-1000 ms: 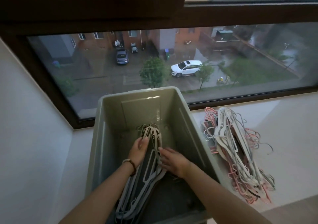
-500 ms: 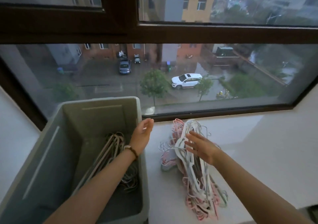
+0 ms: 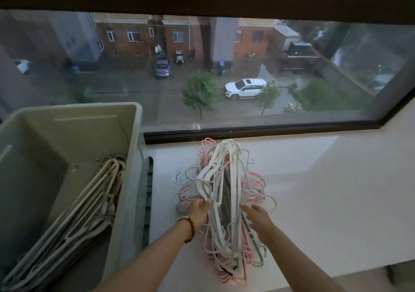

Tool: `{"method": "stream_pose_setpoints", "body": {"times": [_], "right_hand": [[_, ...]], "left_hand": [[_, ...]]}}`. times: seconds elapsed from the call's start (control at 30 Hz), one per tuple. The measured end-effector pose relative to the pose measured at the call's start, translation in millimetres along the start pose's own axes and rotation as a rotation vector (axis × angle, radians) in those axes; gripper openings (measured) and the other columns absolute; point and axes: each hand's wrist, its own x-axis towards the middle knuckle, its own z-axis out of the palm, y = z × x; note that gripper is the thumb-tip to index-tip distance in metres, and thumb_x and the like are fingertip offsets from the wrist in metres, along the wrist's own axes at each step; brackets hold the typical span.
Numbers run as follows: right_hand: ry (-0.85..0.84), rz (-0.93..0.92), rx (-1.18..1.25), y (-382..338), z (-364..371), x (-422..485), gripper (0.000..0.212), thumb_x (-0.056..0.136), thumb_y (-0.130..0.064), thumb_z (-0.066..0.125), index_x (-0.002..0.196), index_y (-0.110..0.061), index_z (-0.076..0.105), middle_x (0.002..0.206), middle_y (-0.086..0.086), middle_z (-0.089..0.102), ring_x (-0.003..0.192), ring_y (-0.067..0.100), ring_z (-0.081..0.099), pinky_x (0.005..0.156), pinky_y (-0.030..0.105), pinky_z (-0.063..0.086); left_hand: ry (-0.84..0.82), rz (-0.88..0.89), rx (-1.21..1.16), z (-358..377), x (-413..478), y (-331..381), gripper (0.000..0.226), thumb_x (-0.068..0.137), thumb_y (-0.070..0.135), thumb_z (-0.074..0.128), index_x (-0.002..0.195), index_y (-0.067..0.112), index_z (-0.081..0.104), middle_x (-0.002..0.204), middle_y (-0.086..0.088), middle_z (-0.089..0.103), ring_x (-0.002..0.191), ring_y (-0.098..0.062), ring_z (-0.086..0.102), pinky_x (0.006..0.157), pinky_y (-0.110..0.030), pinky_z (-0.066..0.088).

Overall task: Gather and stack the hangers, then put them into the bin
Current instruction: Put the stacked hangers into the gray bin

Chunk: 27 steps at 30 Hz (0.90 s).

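Note:
A tangled pile of white, pink and grey hangers (image 3: 226, 193) lies on the white windowsill, right of a grey plastic bin (image 3: 132, 139). Inside the bin a stack of pale hangers (image 3: 89, 204) leans along its right wall. My left hand (image 3: 198, 209), with a bead bracelet at the wrist, grips a white hanger at the pile's left side. My right hand (image 3: 256, 217) rests on the pile's right side with its fingers spread, closing on nothing that I can see.
The white windowsill (image 3: 325, 190) stretches to the right of the pile. A dark-framed window (image 3: 247, 132) closes off the far side, looking down on a street. A dark slotted piece (image 3: 148, 199) runs along the bin's outer right wall.
Both hands left the bin and moved right to the loose pile. The view swung right, so the bin now sits at the left. My left hand has taken hold of a white hanger.

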Motion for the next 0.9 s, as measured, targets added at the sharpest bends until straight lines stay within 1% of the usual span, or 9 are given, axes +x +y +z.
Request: {"method": "stream_pose_setpoints", "body": {"times": [0.07, 0.17, 0.3, 0.37, 0.47, 0.57, 0.63, 0.7, 0.9], "right_hand": [[-0.029, 0.033, 0.066, 6.0, 2.6, 4.5, 0.042, 0.091, -0.022, 0.061, 0.126, 0.000, 0.053, 0.132, 0.028, 0.051, 0.124, 0.040, 0.049, 0.105, 0.047, 0.039], [0.018, 0.010, 0.131, 13.7, 3.6, 14.2, 0.041, 0.090, -0.016, 0.060, 0.128, -0.002, 0.055, 0.119, 0.018, 0.063, 0.109, 0.032, 0.061, 0.095, 0.041, 0.049], [0.030, -0.035, 0.212, 10.3, -2.8, 15.7, 0.024, 0.092, -0.007, 0.056, 0.114, 0.001, 0.063, 0.102, 0.019, 0.067, 0.083, 0.026, 0.062, 0.074, 0.032, 0.052], [-0.016, -0.079, 0.280, 1.8, -6.3, 11.7, 0.021, 0.092, -0.008, 0.056, 0.111, -0.001, 0.063, 0.101, 0.017, 0.067, 0.086, 0.024, 0.063, 0.076, 0.030, 0.053], [-0.131, -0.141, 0.378, -18.2, -10.3, 5.6, 0.027, 0.089, -0.012, 0.060, 0.115, -0.005, 0.063, 0.109, 0.013, 0.070, 0.096, 0.023, 0.067, 0.082, 0.030, 0.054], [-0.190, -0.200, 0.408, -49.4, -10.1, -5.5, 0.021, 0.086, -0.012, 0.064, 0.107, -0.009, 0.065, 0.097, 0.005, 0.072, 0.083, 0.014, 0.069, 0.071, 0.022, 0.055], [-0.219, -0.264, 0.371, -69.3, -6.3, -14.4, 0.020, 0.085, -0.012, 0.067, 0.104, -0.009, 0.065, 0.091, 0.005, 0.070, 0.075, 0.012, 0.068, 0.066, 0.019, 0.055], [-0.203, -0.329, 0.274, -81.5, 0.1, -21.1, 0.019, 0.084, -0.013, 0.068, 0.102, -0.006, 0.066, 0.085, 0.004, 0.071, 0.069, 0.012, 0.068, 0.061, 0.019, 0.055], [-0.096, -0.358, -0.002, -52.9, 39.4, -11.0, 0.019, 0.079, -0.005, 0.072, 0.094, 0.002, 0.063, 0.072, 0.009, 0.064, 0.051, 0.012, 0.062, 0.051, 0.019, 0.054]], "left_hand": [[-0.041, 0.002, -0.047, 12.2, 5.5, -8.5, 0.035, 0.098, 0.038, 0.038, 0.095, 0.013, 0.063, 0.077, 0.006, 0.054, 0.073, -0.009, 0.052, 0.074, -0.031, 0.050], [-0.022, -0.001, -0.065, 24.6, 6.9, -13.8, 0.034, 0.094, 0.042, 0.047, 0.113, 0.020, 0.062, 0.109, 0.006, 0.063, 0.101, -0.012, 0.057, 0.085, -0.026, 0.046], [0.064, -0.002, -0.121, 32.9, 6.4, -8.9, 0.037, 0.093, 0.039, 0.049, 0.122, 0.017, 0.048, 0.110, 0.001, 0.058, 0.093, -0.013, 0.056, 0.075, -0.026, 0.049], [0.055, -0.004, -0.168, 34.5, 4.1, -2.2, 0.039, 0.095, 0.040, 0.045, 0.125, 0.016, 0.045, 0.110, 0.001, 0.059, 0.088, -0.013, 0.056, 0.069, -0.025, 0.048], [0.017, 0.037, -0.253, 34.2, 3.1, 10.9, 0.048, 0.098, 0.047, 0.029, 0.126, 0.014, 0.050, 0.107, 0.005, 0.061, 0.092, -0.015, 0.059, 0.081, -0.030, 0.051], [-0.076, 0.029, -0.433, 30.8, -0.2, 29.4, 0.058, 0.098, 0.050, 0.015, 0.126, 0.015, 0.051, 0.111, 0.005, 0.060, 0.100, -0.013, 0.057, 0.078, -0.023, 0.046], [-0.156, 0.010, -0.501, 28.4, -1.7, 38.0, 0.063, 0.097, 0.052, 0.007, 0.129, 0.017, 0.049, 0.122, 0.002, 0.058, 0.106, -0.012, 0.056, 0.085, -0.023, 0.044], [-0.147, -0.022, -0.544, 24.1, -0.1, 39.3, 0.071, 0.094, 0.056, 0.006, 0.136, 0.014, 0.045, 0.135, -0.003, 0.053, 0.120, -0.019, 0.052, 0.101, -0.032, 0.038], [0.120, -0.070, -0.661, 11.2, 10.3, 1.2, 0.065, 0.098, 0.046, 0.007, 0.141, 0.006, 0.036, 0.142, -0.009, 0.042, 0.132, -0.030, 0.040, 0.105, -0.037, 0.031]]}}
